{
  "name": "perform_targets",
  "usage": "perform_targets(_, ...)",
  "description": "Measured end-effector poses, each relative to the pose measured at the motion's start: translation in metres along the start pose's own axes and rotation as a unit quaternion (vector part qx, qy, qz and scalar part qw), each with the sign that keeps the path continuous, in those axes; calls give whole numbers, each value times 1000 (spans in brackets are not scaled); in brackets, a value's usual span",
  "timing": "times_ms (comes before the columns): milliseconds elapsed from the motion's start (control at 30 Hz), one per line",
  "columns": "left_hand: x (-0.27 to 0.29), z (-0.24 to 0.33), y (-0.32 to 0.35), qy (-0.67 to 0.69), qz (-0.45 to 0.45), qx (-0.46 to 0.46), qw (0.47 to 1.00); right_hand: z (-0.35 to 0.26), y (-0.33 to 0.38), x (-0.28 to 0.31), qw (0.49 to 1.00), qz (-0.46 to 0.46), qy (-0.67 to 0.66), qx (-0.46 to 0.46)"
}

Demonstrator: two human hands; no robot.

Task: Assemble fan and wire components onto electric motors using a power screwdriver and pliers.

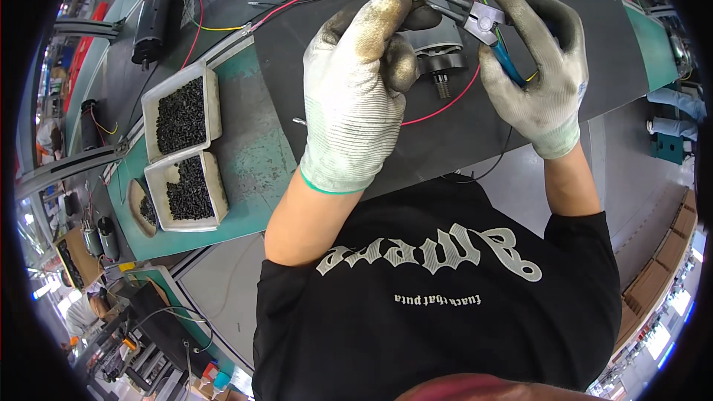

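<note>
My right hand (542,67), in a grey-white work glove, holds pliers (484,21) with thin metal jaws and blue handles; its fingers are loosely spread around them. The jaw tips point left, reaching the fingertips of my left hand (356,89). That hand, also gloved, is closed in a pinch at the jaw tips. Something small and dark may be between its fingers, but I cannot make it out. Just behind both hands lies a grey cylindrical motor (438,36), its threaded shaft (443,87) pointing toward me. Red, green and black wires run around it.
Two white bins (212,104) of small black parts stand at the left, beside a small round dish (134,208). A black motor (152,24) with wires lies at the far left. A dark mat (297,89) covers the green bench (252,141). A metal rail (230,44) crosses behind the bins.
</note>
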State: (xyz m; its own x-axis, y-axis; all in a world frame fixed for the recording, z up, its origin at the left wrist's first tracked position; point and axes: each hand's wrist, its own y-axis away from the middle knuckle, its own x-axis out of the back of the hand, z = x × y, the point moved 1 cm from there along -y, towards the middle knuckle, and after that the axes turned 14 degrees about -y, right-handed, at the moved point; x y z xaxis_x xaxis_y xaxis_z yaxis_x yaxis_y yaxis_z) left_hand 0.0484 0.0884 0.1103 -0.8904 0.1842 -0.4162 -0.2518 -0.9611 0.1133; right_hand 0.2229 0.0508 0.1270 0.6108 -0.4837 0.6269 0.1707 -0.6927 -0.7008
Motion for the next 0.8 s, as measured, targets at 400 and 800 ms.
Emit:
perform_targets(400,-1,-1,-26,-301,97,-234,919,33,-16,-10,1000,-25,8,0)
perform_targets(800,-5,-25,-141,-642,106,-6,760,147,3,-70,472,-9,-736,-485)
